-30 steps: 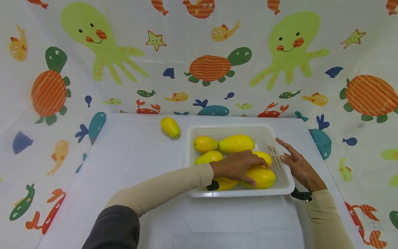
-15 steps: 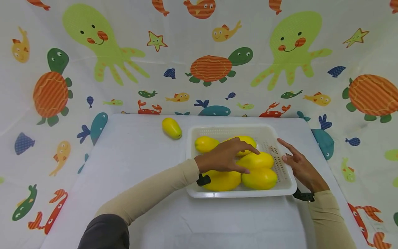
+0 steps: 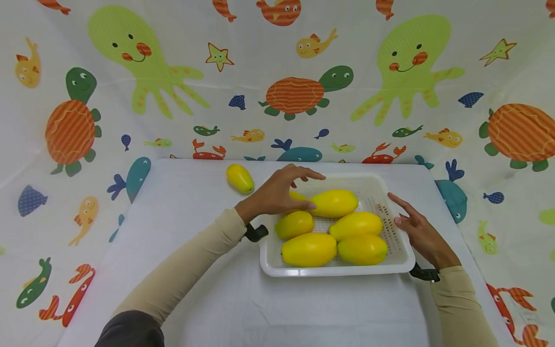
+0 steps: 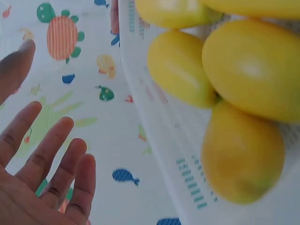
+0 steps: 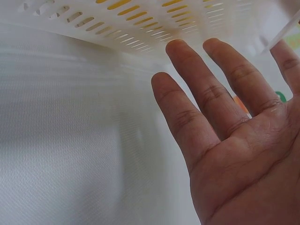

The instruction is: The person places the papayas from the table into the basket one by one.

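Observation:
Several yellow, mango-like fruits (image 3: 309, 249) lie in a white perforated plastic basket (image 3: 338, 271). My left hand (image 3: 279, 190) hovers over the basket's back left corner, its thumb and fingers spread and holding nothing. Beneath it, a fruit (image 3: 297, 195) is mostly hidden in the head view. In the left wrist view, that hand (image 4: 47, 164) shows spread fingers beside the basket. My right hand (image 3: 420, 236) rests against the basket's right side, thumb and index finger at the rim. Its other fingers (image 5: 201, 93) extend beneath the perforated wall in the right wrist view.
One more yellow fruit (image 3: 240, 179) lies on the white-covered table (image 3: 186, 193), left of the basket near the back edge. A curtain (image 3: 243, 86) printed with sea animals hangs behind and at both sides. A dark band (image 3: 425, 273) circles my right wrist.
My left hand has let go of the fruits at the front right and moved left and back across the basket. The right hand has stayed at the basket's right rim.

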